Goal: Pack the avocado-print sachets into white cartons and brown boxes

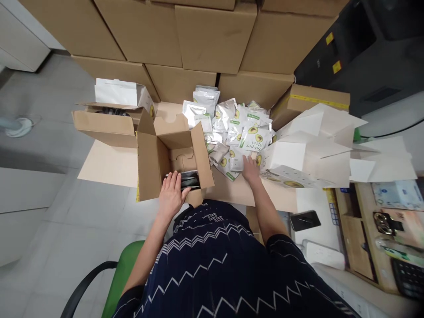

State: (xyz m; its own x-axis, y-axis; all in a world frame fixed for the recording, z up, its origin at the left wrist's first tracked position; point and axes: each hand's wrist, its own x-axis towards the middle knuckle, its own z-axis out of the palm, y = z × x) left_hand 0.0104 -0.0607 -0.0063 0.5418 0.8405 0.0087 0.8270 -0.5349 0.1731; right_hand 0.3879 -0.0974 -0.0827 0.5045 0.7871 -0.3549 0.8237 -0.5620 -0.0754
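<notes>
My left hand (172,191) lies with fingers stretched over the near edge of an open cardboard box (149,163), its thumb apart. The fingertips rest by several dark flat packets (190,180) standing at the box's near end. To the right, my right hand (252,170) reaches into a loose heap of silver-and-white sachets (234,126) printed with avocados. Its fingers are stretched out and touch a small pouch (236,158); part of the fingertips is hidden among the sachets. A larger sachet (255,136) reading "Super Meal" lies just beyond them.
White open cartons (308,154) stand right of the heap. At left is another cardboard box (104,126) with a white carton (115,92) on it. Stacked brown boxes (212,35) wall off the back. A phone (305,220) lies at right; a green chair (127,269) stands at left.
</notes>
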